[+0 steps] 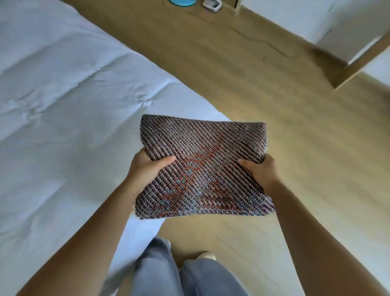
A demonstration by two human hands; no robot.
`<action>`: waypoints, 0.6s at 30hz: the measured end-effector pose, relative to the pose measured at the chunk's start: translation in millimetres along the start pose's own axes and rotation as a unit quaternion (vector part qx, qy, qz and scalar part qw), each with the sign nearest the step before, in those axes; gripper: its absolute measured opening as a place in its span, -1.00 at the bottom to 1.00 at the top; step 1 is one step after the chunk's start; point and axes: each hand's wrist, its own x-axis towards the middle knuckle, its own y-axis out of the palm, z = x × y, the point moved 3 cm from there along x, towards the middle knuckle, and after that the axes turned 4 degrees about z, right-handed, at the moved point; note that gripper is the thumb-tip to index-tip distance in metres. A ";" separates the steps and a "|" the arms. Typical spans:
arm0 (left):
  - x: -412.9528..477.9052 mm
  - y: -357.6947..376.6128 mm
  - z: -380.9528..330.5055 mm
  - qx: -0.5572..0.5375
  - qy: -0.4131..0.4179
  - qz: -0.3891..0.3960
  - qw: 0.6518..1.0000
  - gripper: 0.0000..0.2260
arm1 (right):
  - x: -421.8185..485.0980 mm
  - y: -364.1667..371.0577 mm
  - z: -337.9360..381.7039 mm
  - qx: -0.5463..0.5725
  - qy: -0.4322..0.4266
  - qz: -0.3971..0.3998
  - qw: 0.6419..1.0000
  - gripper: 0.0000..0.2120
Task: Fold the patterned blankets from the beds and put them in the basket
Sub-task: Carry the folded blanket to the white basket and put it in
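A patterned blanket, woven in dark and pale diagonal stripes with orange patches, is folded into a flat rectangle and held up in the air in front of me. My left hand grips its left edge, thumb on top. My right hand grips its right edge the same way. The blanket hangs over the corner of the white bed and the wooden floor. No basket is in view.
The white bed fills the left side. Wooden floor runs through the middle. A second bed with a wooden frame stands at the upper right. A blue object and a small white device lie at the top edge. My legs are below.
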 end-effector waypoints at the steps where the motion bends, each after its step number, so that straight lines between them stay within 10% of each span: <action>1: 0.3 25.1 -14.1 0.008 0.011 0.020 1.000 -0.73 | -3.5 -28.5 -7.5 0.011 0.009 -0.020 1.000 -0.63; 8: -4.0 194.1 -95.4 0.089 0.068 0.163 0.980 -0.64 | -45.3 -199.5 -71.6 0.104 0.064 -0.157 0.980 -0.51; 18: 13.9 438.8 -182.7 0.196 0.122 0.357 0.905 -0.68 | -86.2 -358.7 -151.2 0.243 0.110 -0.357 0.895 -0.84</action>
